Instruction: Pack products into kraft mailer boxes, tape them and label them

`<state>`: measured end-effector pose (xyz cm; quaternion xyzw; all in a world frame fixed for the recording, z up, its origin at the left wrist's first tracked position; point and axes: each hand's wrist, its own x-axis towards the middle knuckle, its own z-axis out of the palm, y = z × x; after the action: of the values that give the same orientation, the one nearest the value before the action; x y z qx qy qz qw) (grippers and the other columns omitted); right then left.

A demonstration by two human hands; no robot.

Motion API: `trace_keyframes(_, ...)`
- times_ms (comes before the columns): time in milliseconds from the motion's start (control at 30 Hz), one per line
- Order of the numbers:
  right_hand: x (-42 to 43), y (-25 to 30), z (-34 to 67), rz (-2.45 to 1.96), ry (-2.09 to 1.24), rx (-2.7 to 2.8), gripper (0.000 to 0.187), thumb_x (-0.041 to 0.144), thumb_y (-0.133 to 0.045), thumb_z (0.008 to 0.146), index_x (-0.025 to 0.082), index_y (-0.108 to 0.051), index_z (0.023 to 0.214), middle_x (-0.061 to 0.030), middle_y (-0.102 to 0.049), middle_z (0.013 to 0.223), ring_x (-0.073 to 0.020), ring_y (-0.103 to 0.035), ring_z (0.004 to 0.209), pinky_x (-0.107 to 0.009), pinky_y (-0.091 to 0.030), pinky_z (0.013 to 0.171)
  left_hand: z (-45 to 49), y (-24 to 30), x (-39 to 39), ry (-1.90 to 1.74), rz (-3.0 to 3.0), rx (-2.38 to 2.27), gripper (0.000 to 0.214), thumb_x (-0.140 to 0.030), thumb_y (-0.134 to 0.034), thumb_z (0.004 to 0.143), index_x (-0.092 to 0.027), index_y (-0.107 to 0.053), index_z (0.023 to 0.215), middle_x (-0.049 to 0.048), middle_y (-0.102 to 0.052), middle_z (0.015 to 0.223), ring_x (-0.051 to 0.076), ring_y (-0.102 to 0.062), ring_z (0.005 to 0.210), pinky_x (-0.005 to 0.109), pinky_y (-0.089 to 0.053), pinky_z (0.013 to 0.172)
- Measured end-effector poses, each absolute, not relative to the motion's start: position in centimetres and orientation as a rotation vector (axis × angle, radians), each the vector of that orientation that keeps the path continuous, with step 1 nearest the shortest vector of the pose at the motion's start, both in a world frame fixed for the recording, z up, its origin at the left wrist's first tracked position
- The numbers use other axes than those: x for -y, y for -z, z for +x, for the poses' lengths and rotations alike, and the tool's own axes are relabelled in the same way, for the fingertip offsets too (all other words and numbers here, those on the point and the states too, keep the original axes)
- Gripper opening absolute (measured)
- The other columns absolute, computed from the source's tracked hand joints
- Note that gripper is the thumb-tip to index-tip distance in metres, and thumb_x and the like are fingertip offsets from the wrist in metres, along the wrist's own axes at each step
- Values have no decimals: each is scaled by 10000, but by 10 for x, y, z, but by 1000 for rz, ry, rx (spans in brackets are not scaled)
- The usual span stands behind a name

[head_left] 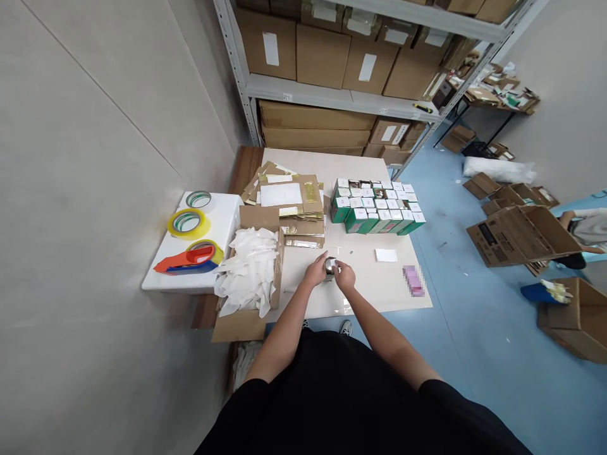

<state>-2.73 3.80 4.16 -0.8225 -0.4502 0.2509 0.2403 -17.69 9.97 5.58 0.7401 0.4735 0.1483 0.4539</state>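
Observation:
Over the near part of the white table, my left hand curls around a small shiny, dark metallic round object. My right hand is closed at its right side, fingertips at a small white patch on it, perhaps a label. Whether those fingers grip the object or only the white patch is too small to tell. To the right lie a flat white card or box and a blurred pink stack. Several green-and-white small boxes stand in rows further back.
Left of my hands, a carton overflows with white paper strips. Flattened cardboard is piled behind it. A white stand bears tape rolls and an orange-red tape dispenser. Shelving rises behind; a person is at far right.

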Motion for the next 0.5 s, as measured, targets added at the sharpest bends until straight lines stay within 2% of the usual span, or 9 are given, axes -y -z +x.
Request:
trace_keyframes(100, -45, -47, -30, -2311, -712, 1253, 358, 378, -743, 836, 271, -726, 1176, -89, -758, 1154, -285, -661, 1086, -341, -459, 894, -171, -59, -98, -305, 1862, -1071, 1020, -113, -787, 708, -201, -339, 1619, 129, -418, 1635, 305, -454, 1461, 361, -394, 1181)
trace_keyframes(167, -47, -50, -26, -2354, -745, 1233, 330, 331, -730, 833, 274, -720, 1158, -71, -774, 1075, -272, -683, 1013, -332, -464, 844, -168, -60, -98, -290, 1853, -1094, 1047, -127, -834, 661, -213, -377, 1598, 117, -424, 1632, 307, -441, 1471, 362, -384, 1191)
trace_keyframes(267, -45, -51, -15, -2376, -775, 1170, 251, 275, -656, 862, 271, -717, 1106, -41, -783, 978, -248, -698, 953, -320, -468, 812, -167, -59, -99, -289, 1821, -1159, 932, -143, -867, 635, -278, -522, 1491, 66, -553, 1531, 300, -528, 1395, 351, -421, 1149)
trace_keyframes(333, -40, -49, -11, -2328, -787, 1132, 232, 310, -648, 870, 281, -711, 1092, -20, -783, 966, -232, -701, 955, -312, -476, 823, -167, -59, -102, -293, 1820, -1179, 862, -149, -881, 621, -294, -588, 1418, 52, -625, 1447, 300, -588, 1324, 340, -450, 1107)
trace_keyframes(500, -37, -46, -15, -2234, -807, 1120, 390, 378, -718, 826, 293, -663, 1203, -27, -765, 1110, -220, -704, 956, -310, -486, 821, -168, -61, -108, -264, 1826, -1210, 777, -205, -900, 620, -294, -641, 1347, 55, -683, 1352, 299, -644, 1233, 323, -478, 1046)
